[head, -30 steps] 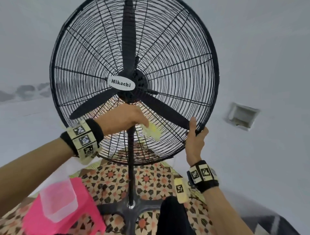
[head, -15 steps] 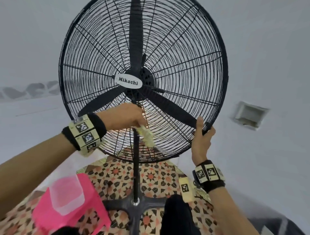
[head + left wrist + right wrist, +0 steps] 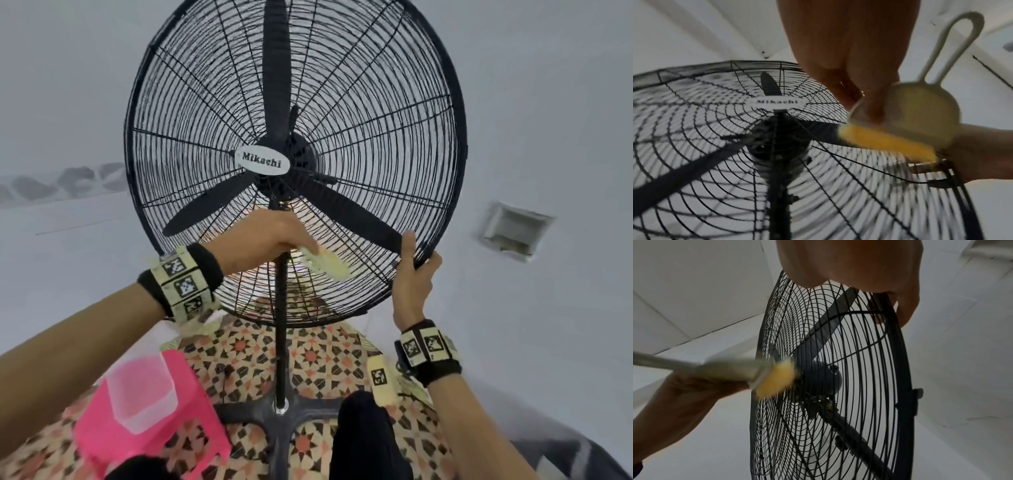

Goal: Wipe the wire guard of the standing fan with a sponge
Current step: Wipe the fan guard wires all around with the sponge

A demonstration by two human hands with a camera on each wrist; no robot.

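A black standing fan with a round wire guard (image 3: 359, 102) and a white Mikachi badge (image 3: 262, 161) fills the head view. My left hand (image 3: 260, 236) holds a yellow sponge (image 3: 329, 265) on a pale holder with a loop handle (image 3: 953, 45), and presses it against the lower front of the wire guard (image 3: 694, 113). The sponge (image 3: 885, 142) is blurred. My right hand (image 3: 412, 270) grips the guard's rim (image 3: 898, 344) at the lower right, thumb on the front. From the right wrist, the sponge (image 3: 774, 379) lies on the front wires.
The fan pole (image 3: 280, 342) runs down to a black cross base (image 3: 274, 421) on a patterned tile floor (image 3: 318, 359). A pink stool (image 3: 191, 428) with a clear plastic container (image 3: 142, 394) stands at the lower left. White walls surround, with a recessed box (image 3: 513, 229) at the right.
The sponge has slid right along the lower guard, after dipping low half a second ago. The right hand keeps its grip on the rim. The view has shifted, so the fan sits further right.
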